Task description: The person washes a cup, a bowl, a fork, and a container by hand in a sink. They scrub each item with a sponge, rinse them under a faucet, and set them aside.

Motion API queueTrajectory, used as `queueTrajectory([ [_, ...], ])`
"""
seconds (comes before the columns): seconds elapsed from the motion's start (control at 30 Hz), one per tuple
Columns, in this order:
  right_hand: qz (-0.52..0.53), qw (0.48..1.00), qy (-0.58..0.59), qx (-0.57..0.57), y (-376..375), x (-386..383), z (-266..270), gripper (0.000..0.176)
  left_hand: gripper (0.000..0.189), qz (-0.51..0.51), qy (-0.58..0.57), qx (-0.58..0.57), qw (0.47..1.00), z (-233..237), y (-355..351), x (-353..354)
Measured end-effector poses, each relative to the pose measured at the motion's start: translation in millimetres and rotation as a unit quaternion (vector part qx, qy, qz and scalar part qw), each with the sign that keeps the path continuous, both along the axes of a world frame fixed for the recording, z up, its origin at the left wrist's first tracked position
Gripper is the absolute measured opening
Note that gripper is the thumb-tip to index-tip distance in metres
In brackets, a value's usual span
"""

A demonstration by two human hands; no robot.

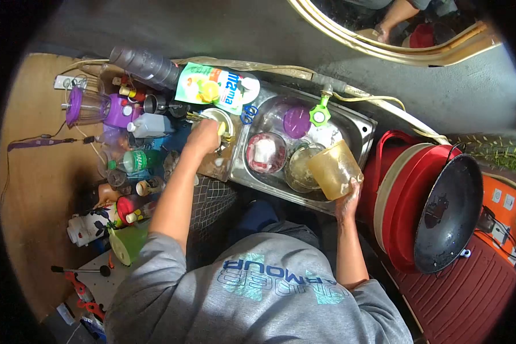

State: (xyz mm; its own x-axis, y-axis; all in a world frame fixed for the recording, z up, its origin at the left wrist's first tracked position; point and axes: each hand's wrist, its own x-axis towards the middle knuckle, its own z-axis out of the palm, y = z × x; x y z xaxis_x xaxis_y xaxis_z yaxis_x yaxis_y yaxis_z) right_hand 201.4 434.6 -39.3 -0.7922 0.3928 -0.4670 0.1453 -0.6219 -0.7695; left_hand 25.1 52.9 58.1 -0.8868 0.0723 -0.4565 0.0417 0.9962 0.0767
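My left hand (204,138) is closed round a small yellow-green piece (221,128) that looks like a sponge, mostly covered by the fingers. It is over a round, pale-rimmed container (226,116) left of the sink. My right hand (348,200) grips a yellowish translucent plastic container (333,169), tilted over the sink's right part. In the metal sink (368,129) lie a red bowl (265,152) with something whitish in it, a purple bowl (297,121) and a clear round dish (301,167), partly behind the container. A green tap handle (320,116) is above the basin.
A detergent pouch (212,89) stands behind the sink's left corner. Bottles, a Sprite bottle (135,161) and a purple blender (89,108) crowd the left side. To the right, a black wok (450,215) leans against red basins (395,229). A mirror (470,43) hangs above.
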Motion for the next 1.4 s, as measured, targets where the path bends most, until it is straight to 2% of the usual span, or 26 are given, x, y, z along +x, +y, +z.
queueTrajectory([
  [0.1, 0.006, 1.000, 0.012, 0.001, -3.2, 0.1, -5.9, 0.052, 0.016, -0.052, 0.025, -0.016, 0.998, -48.2, -17.8, -23.4],
  [0.2, 0.019, 0.998, 0.036, -0.053, -3.1, 5.1, -17.8, 0.055, 0.017, -0.066, 0.021, 0.011, 0.998, -64.4, -25.5, -34.6],
  [0.23, 0.022, 0.998, 0.038, -0.053, -8.8, 1.7, -3.7, 0.055, 0.017, -0.104, 0.021, -0.002, 0.994, -61.1, -23.5, -35.2],
  [0.3, 0.023, 0.980, 0.087, -0.175, -19.9, -1.4, 23.4, 0.061, 0.017, -0.118, 0.001, -0.011, 0.993, -65.3, -26.5, -37.8],
  [0.33, 0.019, 0.980, 0.091, -0.176, -22.0, -1.6, 23.4, 0.061, 0.017, -0.136, -0.021, -0.019, 0.990, -64.2, -25.8, -40.3],
  [0.4, 0.013, 0.953, 0.152, -0.262, -22.0, 1.2, 17.3, 0.064, 0.015, -0.174, -0.020, -0.035, 0.984, -56.3, -25.0, -39.0],
  [0.47, 0.002, 0.942, 0.158, -0.295, -15.8, 2.0, 13.4, 0.069, 0.017, -0.104, 0.048, 0.001, 0.993, -45.8, -30.8, -31.7],
  [0.53, 0.029, 0.930, 0.178, -0.321, -20.5, -1.4, 28.8, 0.074, 0.022, 0.013, 0.067, -0.022, 0.997, 19.6, -9.4, -18.1],
  [0.6, 0.025, 0.923, 0.184, -0.338, -17.2, -1.2, 38.3, 0.075, 0.027, 0.026, 0.160, 0.010, 0.987, 43.4, -13.5, -6.7],
  [0.67, 0.099, 0.894, 0.215, -0.379, -14.0, -1.1, 40.2, 0.076, 0.030, 0.074, 0.227, 0.086, 0.967, 44.0, -22.4, -3.7],
  [0.73, 0.065, 0.906, 0.201, -0.368, -10.5, -0.3, 38.0, 0.077, 0.030, 0.069, 0.244, 0.119, 0.960, 61.5, -5.3, 1.3],
  [0.8, 0.011, 0.925, 0.146, -0.351, -5.5, 1.5, 24.7, 0.079, 0.025, 0.109, 0.226, 0.201, 0.947, 71.4, 20.4, 7.4],
  [0.83, 0.022, 0.922, 0.147, -0.356, -5.1, 1.1, 26.4, 0.079, 0.026, 0.186, 0.199, 0.347, 0.898, 60.3, 36.2, 9.0],
  [0.87, 0.024, 0.928, 0.147, -0.342, -4.4, 1.4, 30.4, 0.077, 0.028, 0.256, 0.169, 0.484, 0.819, 43.2, 54.2, 10.1],
  [0.93, 0.036, 0.932, 0.147, -0.330, -2.8, 1.7, 36.0, 0.074, 0.031, 0.290, 0.145, 0.548, 0.771, 16.7, 86.7, 13.2],
  [1.0, 0.057, 0.921, 0.156, -0.352, 1.4, 4.5, 35.9, 0.076, 0.031, 0.319, 0.097, 0.587, 0.738, -40.5, 100.8, 4.5],
  [1.07, 0.069, 0.921, 0.154, -0.352, 5.9, 7.1, 31.3, 0.077, 0.026, 0.407, 0.069, 0.607, 0.679, -91.1, 106.1, -12.3],
  [1.1, 0.066, 0.918, 0.156, -0.359, 8.8, 8.1, 27.7, 0.078, 0.022, 0.497, 0.050, 0.615, 0.610, -81.4, 114.2, -19.1],
  [1.13, 0.069, 0.918, 0.159, -0.356, 11.0, 8.4, 31.1, 0.078, 0.022, 0.498, 0.053, 0.618, 0.605, -80.2, 116.5, -28.2],
  [1.2, 0.074, 0.919, 0.165, -0.351, 14.9, 8.5, 39.0, 0.079, 0.032, 0.575, 0.106, 0.640, 0.497, -79.4, 119.9, -52.8],
  [1.23, 0.095, 0.915, 0.169, -0.355, 17.3, 8.5, 43.1, 0.079, 0.048, 0.597, 0.116, 0.633, 0.479, -78.9, 119.5, -65.6],
  [1.27, 0.095, 0.916, 0.163, -0.354, 18.6, 8.4, 43.1, 0.078, 0.050, 0.599, 0.131, 0.637, 0.468, -79.7, 120.8, -73.7],
  [1.33, 0.095, 0.919, 0.149, -0.351, 21.2, 8.4, 43.1, 0.077, 0.045, 0.607, 0.152, 0.650, 0.431, -86.2, 120.1, -87.3],
  [1.4, 0.090, 0.933, 0.114, -0.330, 26.3, 10.8, 29.8, 0.090, 0.041, 0.608, 0.164, 0.650, 0.424, -93.7, 116.7, -92.9],
])
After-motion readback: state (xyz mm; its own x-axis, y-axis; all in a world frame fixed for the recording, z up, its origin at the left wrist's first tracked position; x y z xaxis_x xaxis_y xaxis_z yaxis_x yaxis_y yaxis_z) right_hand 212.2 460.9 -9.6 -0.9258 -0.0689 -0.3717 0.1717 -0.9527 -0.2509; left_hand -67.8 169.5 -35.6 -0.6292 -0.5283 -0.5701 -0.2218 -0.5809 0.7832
